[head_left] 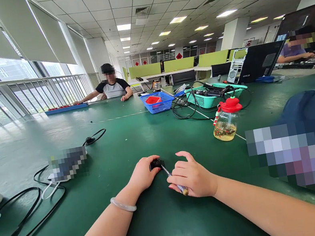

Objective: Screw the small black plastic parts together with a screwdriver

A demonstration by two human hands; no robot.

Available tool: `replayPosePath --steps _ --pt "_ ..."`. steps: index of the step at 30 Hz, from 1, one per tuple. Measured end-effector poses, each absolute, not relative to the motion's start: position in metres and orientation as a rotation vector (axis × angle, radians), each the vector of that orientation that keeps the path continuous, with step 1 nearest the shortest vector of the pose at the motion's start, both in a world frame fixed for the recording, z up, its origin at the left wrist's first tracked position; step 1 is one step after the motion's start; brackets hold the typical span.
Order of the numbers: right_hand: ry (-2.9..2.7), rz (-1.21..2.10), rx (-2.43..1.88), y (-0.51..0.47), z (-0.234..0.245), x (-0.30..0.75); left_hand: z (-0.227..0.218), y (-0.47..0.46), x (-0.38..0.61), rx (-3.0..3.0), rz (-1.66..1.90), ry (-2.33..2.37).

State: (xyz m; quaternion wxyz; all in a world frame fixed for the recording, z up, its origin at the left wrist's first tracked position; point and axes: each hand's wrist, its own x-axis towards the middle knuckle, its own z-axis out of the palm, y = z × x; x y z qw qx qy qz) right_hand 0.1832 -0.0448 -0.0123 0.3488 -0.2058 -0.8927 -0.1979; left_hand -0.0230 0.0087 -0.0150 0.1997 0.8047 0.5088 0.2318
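On the green tabletop (136,138), my left hand (142,174) is closed around a small black object (157,163), whose exact kind I cannot make out. A pale bangle circles that wrist. My right hand (192,175) grips a screwdriver (183,189) by its handle, with the index finger raised off it. The thin metal shaft slants up and left, and its tip meets the right side of the black object. Part of the black object is hidden behind my left fingers.
A glass bottle with a red lid (227,120) stands to the right. Beyond are a blue basket (158,103) and a teal basket (208,101) of cables. A black cable (22,231) loops at left. A person (113,86) sits across the table.
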Motion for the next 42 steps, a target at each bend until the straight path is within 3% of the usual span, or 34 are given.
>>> replayPosePath --steps 21,42 --pt "-2.276 -0.722 -0.684 -0.05 -0.015 0.17 -0.016 0.009 -0.021 2.286 0.601 1.477" --pt "-2.286 -0.715 -0.626 -0.052 -0.021 0.16 -0.013 0.006 -0.021 2.271 0.62 1.47"
